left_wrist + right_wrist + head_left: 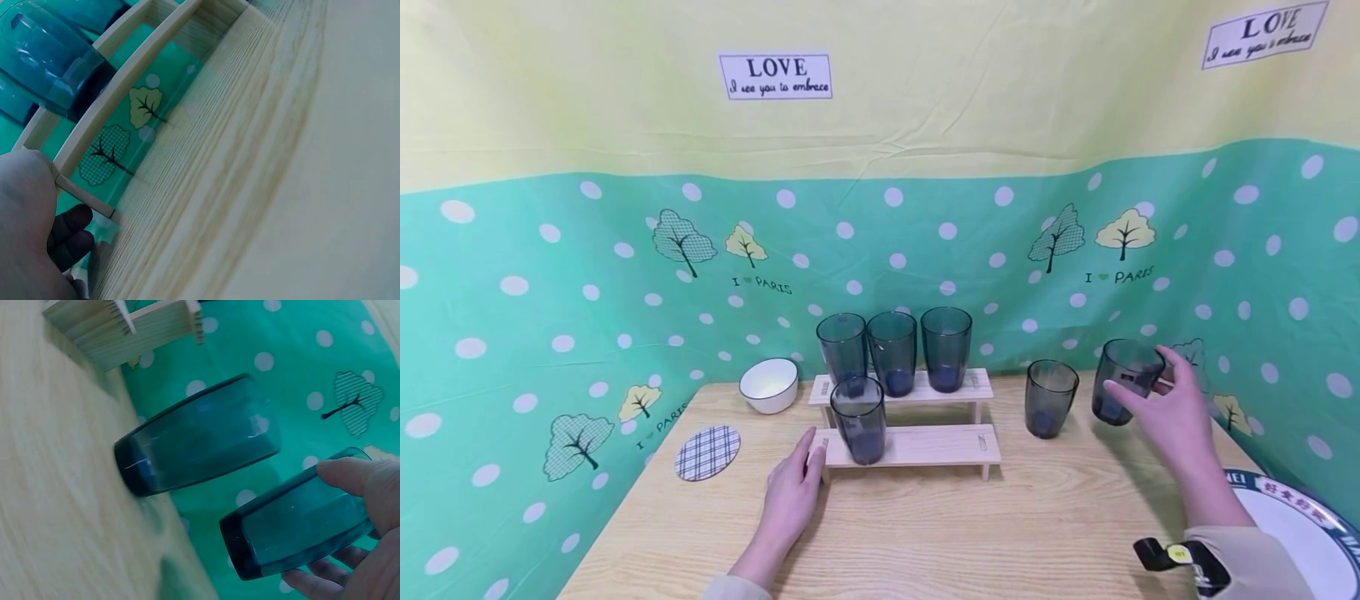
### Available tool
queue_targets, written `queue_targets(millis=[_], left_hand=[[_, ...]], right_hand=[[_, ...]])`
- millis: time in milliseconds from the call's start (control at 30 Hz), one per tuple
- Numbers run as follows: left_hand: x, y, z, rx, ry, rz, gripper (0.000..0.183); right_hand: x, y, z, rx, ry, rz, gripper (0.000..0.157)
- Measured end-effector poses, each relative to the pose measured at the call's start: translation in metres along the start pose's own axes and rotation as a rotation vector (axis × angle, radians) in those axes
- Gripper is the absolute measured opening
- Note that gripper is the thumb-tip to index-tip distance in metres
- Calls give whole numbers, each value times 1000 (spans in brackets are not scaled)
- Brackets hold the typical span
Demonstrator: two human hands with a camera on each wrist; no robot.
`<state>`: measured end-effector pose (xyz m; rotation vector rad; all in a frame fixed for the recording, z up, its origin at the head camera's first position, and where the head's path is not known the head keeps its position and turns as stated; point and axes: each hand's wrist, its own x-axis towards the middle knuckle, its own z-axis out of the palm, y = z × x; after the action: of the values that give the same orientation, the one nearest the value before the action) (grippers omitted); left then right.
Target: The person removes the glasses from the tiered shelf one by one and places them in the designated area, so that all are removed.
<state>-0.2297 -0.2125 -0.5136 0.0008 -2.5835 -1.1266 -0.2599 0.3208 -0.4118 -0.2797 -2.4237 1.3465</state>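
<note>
My right hand grips a dark tinted drinking glass at the right, thumb on one side and fingers around the other. In the right wrist view a gap shows between that glass's base and the tabletop. A similar glass stands upright just left of it. My left hand rests against the left end of the lower wooden shelf, its thumb at the corner. On that shelf's left part stands one glass. Three more glasses stand in a row on the upper wooden shelf behind.
A white bowl sits left of the shelves, with a round checked coaster nearer. At the right edge, a large plate with a patterned rim lies partly behind my right forearm. Polka-dot cloth hangs around the wooden table.
</note>
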Motion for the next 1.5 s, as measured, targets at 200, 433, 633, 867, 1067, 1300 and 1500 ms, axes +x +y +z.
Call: queue_targets(millis=[200, 433, 633, 867, 1067, 1300, 1500], left_hand=[[0, 0, 0, -4, 0, -1, 55], [-1, 0, 0, 2, 3, 3, 55], [-2, 0, -1, 7, 6, 3, 55], [-3, 0, -1, 6, 4, -7, 54], [-3, 0, -1, 3, 6, -8, 54], [-2, -2, 0, 2, 8, 2, 54], [0, 0, 0, -2, 5, 3, 55]], right_hand=[[1, 8, 7, -7, -34, 19, 118], [4, 17, 16, -58, -54, -28, 114], [6, 25, 21, -82, -62, -49, 112], [6, 27, 24, -78, -71, -64, 110], [6, 30, 27, -83, -79, -52, 111], [5, 31, 30, -76, -73, -42, 109], [5, 29, 34, -70, -64, -36, 107]])
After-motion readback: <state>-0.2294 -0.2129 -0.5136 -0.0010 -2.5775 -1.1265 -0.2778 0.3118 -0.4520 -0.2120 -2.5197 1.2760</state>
